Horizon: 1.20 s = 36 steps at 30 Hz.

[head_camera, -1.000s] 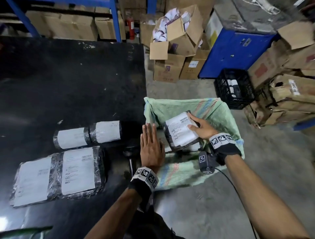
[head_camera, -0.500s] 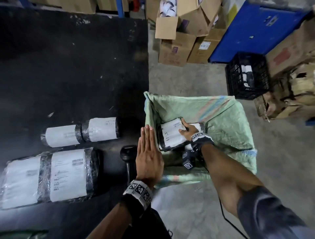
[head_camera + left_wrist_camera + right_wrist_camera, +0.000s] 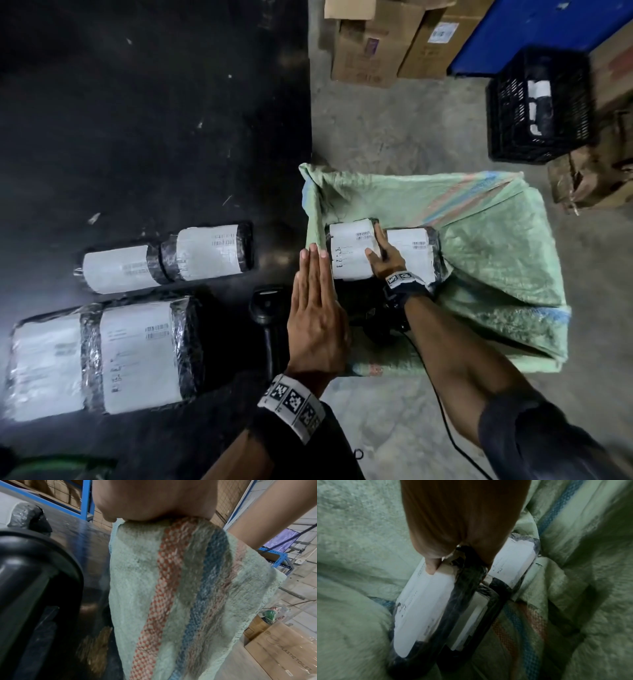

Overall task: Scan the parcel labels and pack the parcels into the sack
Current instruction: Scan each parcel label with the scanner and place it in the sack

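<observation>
Left hand [image 3: 154, 500] on striped sack [image 3: 188, 588]; black scanner [image 3: 34, 581] beside

We have lowered the parcel [image 3: 349, 250] with our right hand [image 3: 387, 260] from above the sack [image 3: 496, 240] down inside it, beside another parcel [image 3: 411, 246] already there.

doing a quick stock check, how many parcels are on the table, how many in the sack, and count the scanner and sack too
parcels on the table: 4, counting one per label
parcels in the sack: 2
scanner: 1
sack: 1
total: 8
</observation>
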Each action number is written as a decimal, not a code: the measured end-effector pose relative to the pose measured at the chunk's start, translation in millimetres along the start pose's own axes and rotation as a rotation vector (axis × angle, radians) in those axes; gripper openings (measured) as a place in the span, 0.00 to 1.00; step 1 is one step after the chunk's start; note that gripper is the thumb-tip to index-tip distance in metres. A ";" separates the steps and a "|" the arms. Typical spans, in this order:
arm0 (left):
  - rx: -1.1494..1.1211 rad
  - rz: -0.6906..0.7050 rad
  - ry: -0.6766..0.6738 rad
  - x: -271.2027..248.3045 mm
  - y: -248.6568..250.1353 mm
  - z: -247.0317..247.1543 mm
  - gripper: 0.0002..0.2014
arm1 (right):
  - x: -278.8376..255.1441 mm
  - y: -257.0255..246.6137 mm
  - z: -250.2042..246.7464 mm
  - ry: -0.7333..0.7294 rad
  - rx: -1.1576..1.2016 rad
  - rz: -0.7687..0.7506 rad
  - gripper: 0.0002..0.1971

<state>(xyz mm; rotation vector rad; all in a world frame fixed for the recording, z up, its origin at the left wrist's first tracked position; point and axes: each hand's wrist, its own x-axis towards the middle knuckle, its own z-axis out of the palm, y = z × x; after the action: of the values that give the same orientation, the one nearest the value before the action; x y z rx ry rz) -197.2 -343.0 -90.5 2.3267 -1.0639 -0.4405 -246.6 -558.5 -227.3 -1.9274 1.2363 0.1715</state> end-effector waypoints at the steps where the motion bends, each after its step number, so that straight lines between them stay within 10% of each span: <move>1: -0.003 0.003 -0.001 0.8 -1.1 -0.7 0.35 | 4.2 3.5 1.0 -0.014 -0.039 0.015 0.36; 21: 0.252 -0.055 -0.113 1.2 4.6 -24.4 0.36 | -26.3 -78.9 -73.7 -0.294 -0.316 0.066 0.28; 26: 0.254 -0.026 -0.191 2.3 -1.4 -57.0 0.32 | -98.6 -126.1 -112.6 -0.187 -0.272 -0.046 0.32; 36: 0.069 -0.132 0.129 -58.2 -63.7 -134.5 0.22 | -241.5 -186.0 -50.5 -0.023 -0.158 -0.493 0.25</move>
<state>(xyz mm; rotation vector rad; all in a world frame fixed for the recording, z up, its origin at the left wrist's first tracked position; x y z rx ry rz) -129.8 -218.4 -16.5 2.4602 -0.8810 -0.3027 -234.3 -391.7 32.6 -2.2982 0.7170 0.0339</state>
